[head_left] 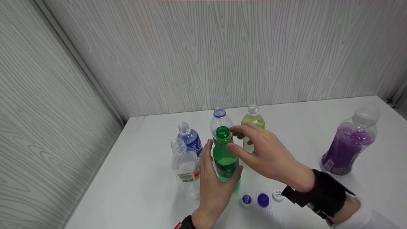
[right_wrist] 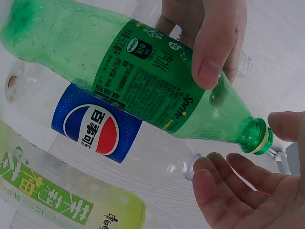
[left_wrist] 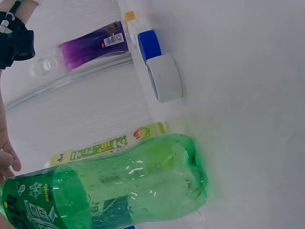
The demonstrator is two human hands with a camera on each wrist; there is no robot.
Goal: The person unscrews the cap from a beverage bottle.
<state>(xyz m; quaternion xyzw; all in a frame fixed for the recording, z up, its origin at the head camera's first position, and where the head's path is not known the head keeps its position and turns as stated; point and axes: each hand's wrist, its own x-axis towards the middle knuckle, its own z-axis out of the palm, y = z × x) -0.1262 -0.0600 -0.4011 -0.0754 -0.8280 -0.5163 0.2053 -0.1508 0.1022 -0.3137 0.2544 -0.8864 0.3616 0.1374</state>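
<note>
My left hand (head_left: 214,187) grips a green Sprite bottle (head_left: 226,159) round its labelled middle, thumb on one side and fingers on the other. The bottle's green mouth points up, and its clear green base shows in the left wrist view. Beside the neck hovers my right hand (head_left: 270,154), its fingers loosely bent and spread, nothing between them. In the right wrist view the bottle neck (right_wrist: 257,136) sits between that thumb and fingertips. Behind are a Pepsi bottle (right_wrist: 95,123) with a bare threaded mouth and a yellow-green tea bottle (right_wrist: 71,191).
Left of the Sprite stand a clear bottle (head_left: 184,163) and a blue-labelled bottle (head_left: 192,140). A purple drink bottle (head_left: 346,146) stands far right. Near the hands lie a blue-and-white cap (head_left: 246,199), a blue cap (head_left: 263,200) and a white cap (head_left: 278,196). Grained panels wall the table.
</note>
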